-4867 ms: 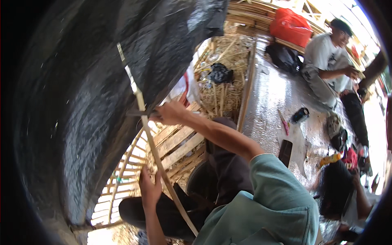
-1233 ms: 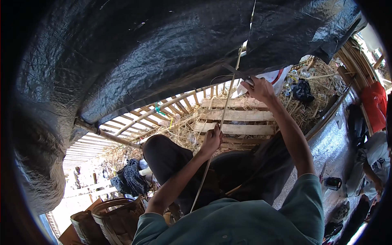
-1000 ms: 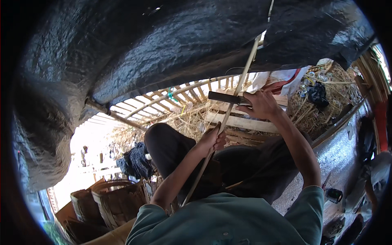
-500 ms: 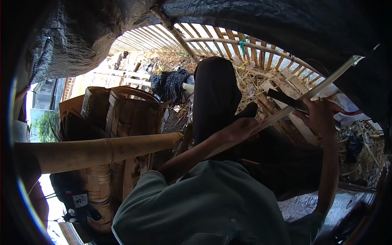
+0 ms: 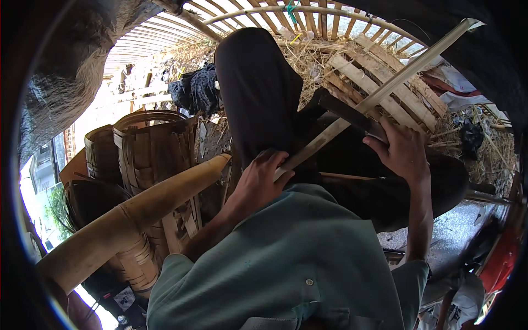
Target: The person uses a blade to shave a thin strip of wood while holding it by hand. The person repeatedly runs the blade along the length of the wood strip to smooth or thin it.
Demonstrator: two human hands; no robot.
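Pale, flat bamboo strip (image 5: 396,82), set diagonally from the upper right of the frame down to the centre, where its lower end meets the left hand (image 5: 259,180). That hand is closed on the strip, thumb on one side and fingers on the other. The right hand (image 5: 406,153), right of centre, is closed around the handle of a dark, straight-bladed knife (image 5: 342,110), whose blade lies across the strip. Beneath both hands are black trousers (image 5: 256,77), one knee raised at upper centre; a muted green shirt (image 5: 297,258) fills the lower centre. To the lower left, a thick, yellowish-brown bamboo pole (image 5: 137,212) slants in front of tall, brown woven baskets (image 5: 157,146). Above these, at left of centre, lies a dark, patterned cloth (image 5: 195,91). Beyond the strip, at upper right, pale wooden slats (image 5: 355,76) rest among dry straw (image 5: 311,71), near a crumpled black plastic bag (image 5: 471,137). Along the upper edge curves a bamboo-slat fence (image 5: 256,9), with a green tie (image 5: 291,7) on its rail.
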